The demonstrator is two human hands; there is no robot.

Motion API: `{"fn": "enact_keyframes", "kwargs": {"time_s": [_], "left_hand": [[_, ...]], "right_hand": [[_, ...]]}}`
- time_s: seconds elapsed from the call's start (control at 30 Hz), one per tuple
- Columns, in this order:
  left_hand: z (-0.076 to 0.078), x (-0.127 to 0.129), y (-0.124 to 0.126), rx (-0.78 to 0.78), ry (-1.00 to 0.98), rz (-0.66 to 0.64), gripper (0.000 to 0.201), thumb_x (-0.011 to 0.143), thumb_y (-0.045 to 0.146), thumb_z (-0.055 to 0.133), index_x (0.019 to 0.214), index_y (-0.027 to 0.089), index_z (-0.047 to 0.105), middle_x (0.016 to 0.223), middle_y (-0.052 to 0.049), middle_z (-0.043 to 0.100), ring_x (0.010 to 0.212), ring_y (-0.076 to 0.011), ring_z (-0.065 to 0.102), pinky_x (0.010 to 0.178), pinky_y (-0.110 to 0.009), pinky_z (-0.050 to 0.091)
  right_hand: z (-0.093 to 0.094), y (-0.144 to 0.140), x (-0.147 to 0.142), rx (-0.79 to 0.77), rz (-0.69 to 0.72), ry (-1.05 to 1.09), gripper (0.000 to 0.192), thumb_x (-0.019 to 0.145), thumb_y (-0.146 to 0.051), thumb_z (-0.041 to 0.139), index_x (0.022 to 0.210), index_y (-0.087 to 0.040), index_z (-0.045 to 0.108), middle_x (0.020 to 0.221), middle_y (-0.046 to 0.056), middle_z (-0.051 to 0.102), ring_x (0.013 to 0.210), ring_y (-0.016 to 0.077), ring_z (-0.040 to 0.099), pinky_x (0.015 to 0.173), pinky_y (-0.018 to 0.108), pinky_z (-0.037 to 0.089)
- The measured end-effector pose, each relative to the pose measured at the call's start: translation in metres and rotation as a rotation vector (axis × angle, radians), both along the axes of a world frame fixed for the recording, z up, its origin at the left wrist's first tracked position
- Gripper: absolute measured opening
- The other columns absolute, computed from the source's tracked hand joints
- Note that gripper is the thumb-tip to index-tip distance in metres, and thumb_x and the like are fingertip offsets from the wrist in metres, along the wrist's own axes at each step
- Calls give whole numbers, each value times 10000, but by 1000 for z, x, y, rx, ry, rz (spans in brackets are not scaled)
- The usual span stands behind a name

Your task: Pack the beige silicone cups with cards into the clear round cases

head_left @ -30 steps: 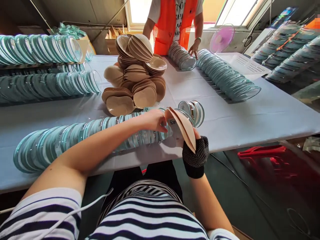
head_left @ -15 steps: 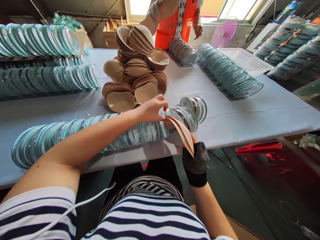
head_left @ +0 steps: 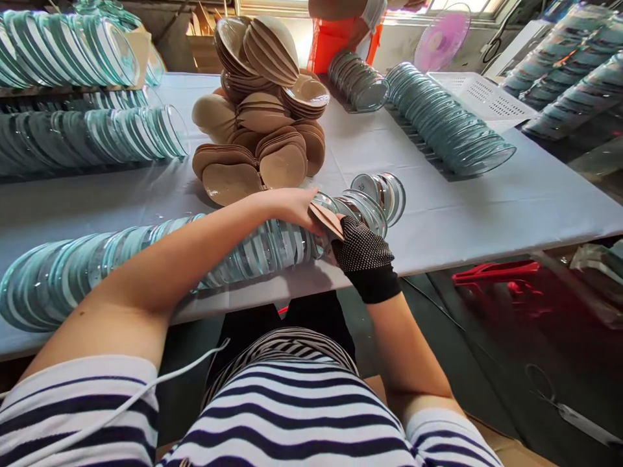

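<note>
- Beige foam pad (head_left: 327,219) sits pinched between both hands at the near end of the long row of clear teal-rimmed cases (head_left: 146,259) on the table (head_left: 487,207).
- Left hand (head_left: 292,206), bare, lies over the row's end, fingers closed onto the pad's upper edge.
- Right hand (head_left: 363,250), in a black dotted glove, grips the pad from below, fingers curled shut.
- Just beyond stands a short stack of cases (head_left: 377,198); farther back, a heap of beige pads (head_left: 263,130).
</note>
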State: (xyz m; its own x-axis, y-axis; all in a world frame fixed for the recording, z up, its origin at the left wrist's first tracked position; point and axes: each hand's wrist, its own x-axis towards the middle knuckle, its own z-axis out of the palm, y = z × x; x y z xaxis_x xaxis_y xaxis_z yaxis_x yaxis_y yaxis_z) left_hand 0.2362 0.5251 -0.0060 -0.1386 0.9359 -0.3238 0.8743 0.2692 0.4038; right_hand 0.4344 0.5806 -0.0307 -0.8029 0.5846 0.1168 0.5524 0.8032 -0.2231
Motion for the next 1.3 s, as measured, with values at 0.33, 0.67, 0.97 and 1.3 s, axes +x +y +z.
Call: {"fn": "enact_keyframes", "kwargs": {"time_s": [0.33, 0.67, 0.97, 1.3], "left_hand": [[-9, -6, -8, 26, 15, -12, 1306, 613, 746, 665, 1593, 84, 110, 1640, -192, 203, 1498, -328, 271, 1197, -342, 276], [-5, -2, -11, 24, 70, -55, 1272, 642, 778, 631, 1602, 132, 104, 1648, -141, 213, 1487, -319, 303, 1199, -360, 276], [-4, -4, -11, 17, 78, -45, 1266, 659, 770, 626, 1598, 92, 115, 1642, -155, 224, 1492, -309, 294, 1198, -339, 276], [-17, -3, -16, 343, 10, -121, 901, 690, 622, 755, 1427, 201, 452, 1509, -146, 437, 1372, -296, 444, 1125, -393, 370]], "right_hand": [[-15, 22, -10, 9, 4, -1, 419, 847, -390, 596, 1187, -146, 571, 969, 126, 723, 769, 245, 672, 624, 296, 445], [-74, 17, -4, 98, -26, 224, 260, 951, -260, 464, 1021, -137, 682, 948, 124, 756, 859, 217, 706, 737, 273, 502], [-70, 19, -7, -12, -41, 169, 232, 930, -261, 496, 1073, -148, 640, 965, 113, 749, 819, 212, 693, 669, 267, 457], [-56, 26, 1, -209, 87, 51, 161, 880, -206, 518, 1004, -162, 609, 950, 113, 733, 785, 213, 681, 683, 292, 478]]}}
